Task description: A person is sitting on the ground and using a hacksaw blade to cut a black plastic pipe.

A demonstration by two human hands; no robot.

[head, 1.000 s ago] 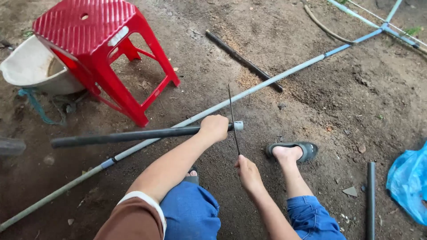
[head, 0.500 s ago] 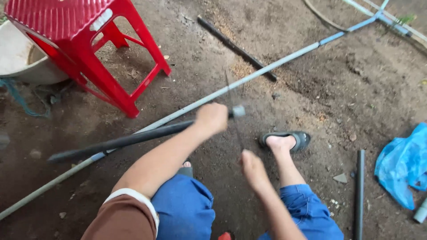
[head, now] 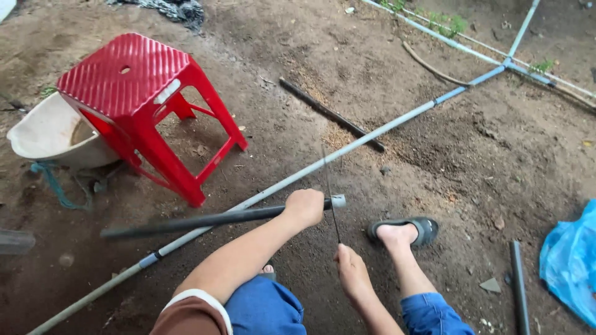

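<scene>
Dark pipe: held level just above the dirt, pale tip jutting past the fist; it crosses over the long grey pipe that lies on the ground
Blade: thin saw blade, near upright, set against the dark pipe just beside the pale tip
Left hand: fingers closed round the dark pipe, right by the blade
Right hand: fingers pinched shut on the blade's lower end
Change: half a second ago the blade was a blur mid-stroke; now it shows sharp, with both hands in the same places
Meaning: by my judgement the cut is unfinished, as the tip is still attached
Around: sandalled foot near the cut; red stool, pale basin, blue bag well apart
</scene>
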